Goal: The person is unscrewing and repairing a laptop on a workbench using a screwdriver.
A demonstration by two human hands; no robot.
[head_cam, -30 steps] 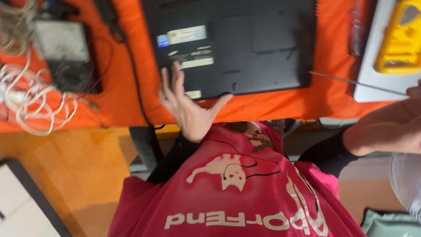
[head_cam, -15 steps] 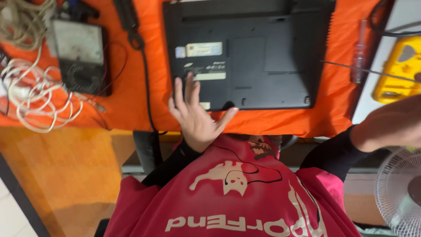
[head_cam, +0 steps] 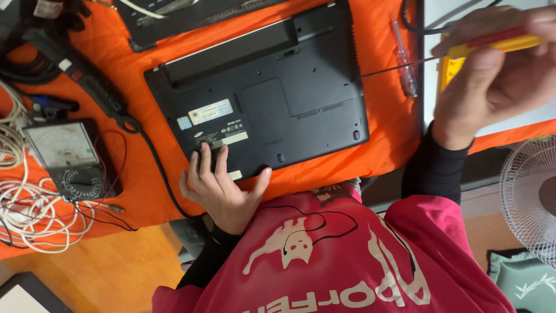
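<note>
left hand (head_cam: 223,191): flat on the laptop's near left corner, about 7 o'clock of the frame; fingers (head_cam: 205,159) spread and open, thumb on the near edge, gripping nothing
right hand (head_cam: 498,64): up at 2 o'clock, off the laptop's right side; fingers closed around the screwdriver handle
screwdriver (head_cam: 492,45): yellow and red handle in the right hand, thin shaft running toward 9 o'clock, tip at the laptop's right edge; touching or just short, cannot tell
laptop (head_cam: 272,98): black, underside up, lying centre frame on the cloth, tilted a bit, stickers near the left hand
cloth (head_cam: 394,139): orange, covers the counter under the laptop
tester pen (head_cam: 403,58): clear handle, lies on the cloth just right of the laptop, at 1 o'clock, under the screwdriver shaft
meter (head_cam: 66,156): analog dial type, at 9 o'clock, well apart from the left hand
white cable (head_cam: 29,214): loose tangle at 8 o'clock beside the meter
black cable (head_cam: 145,150): runs from 10 o'clock past the laptop's left corner, down off the near edge
fan (head_cam: 533,197): white grille at 4 o'clock, off the counter
shirt (head_cam: 336,261): red, white print, fills 6 o'clock
</note>
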